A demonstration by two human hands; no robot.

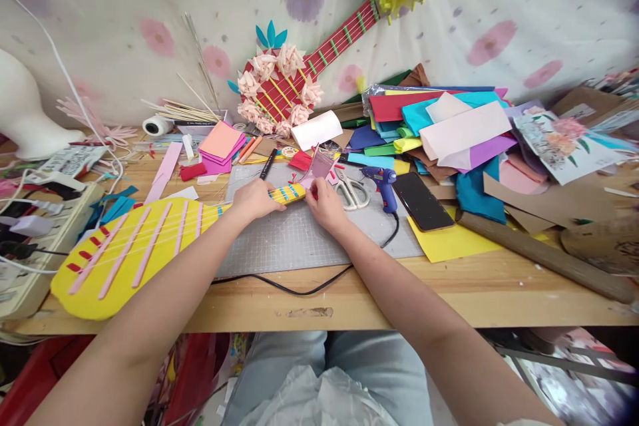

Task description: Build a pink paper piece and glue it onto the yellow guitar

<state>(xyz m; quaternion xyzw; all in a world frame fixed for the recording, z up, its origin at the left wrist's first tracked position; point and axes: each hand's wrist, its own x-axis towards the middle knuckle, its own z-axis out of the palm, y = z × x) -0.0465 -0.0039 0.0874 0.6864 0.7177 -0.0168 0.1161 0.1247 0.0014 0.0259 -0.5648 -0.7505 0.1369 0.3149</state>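
Observation:
A yellow paper guitar (124, 246) with pink strips lies flat on the table, its body at the left and its neck reaching onto a grey cutting mat (299, 239). My left hand (255, 200) is closed over the neck and presses it down. My right hand (325, 205) pinches a pink paper piece (317, 168) at the neck's end. Both hands sit close together at the mat's far edge.
Scissors (352, 192), a blue glue gun (383, 185) with its black cord and a dark phone (422, 201) lie right of the hands. A heap of coloured paper (449, 126) fills the right side. A red paper guitar (294, 83) leans on the back wall. A power strip (30, 239) sits left.

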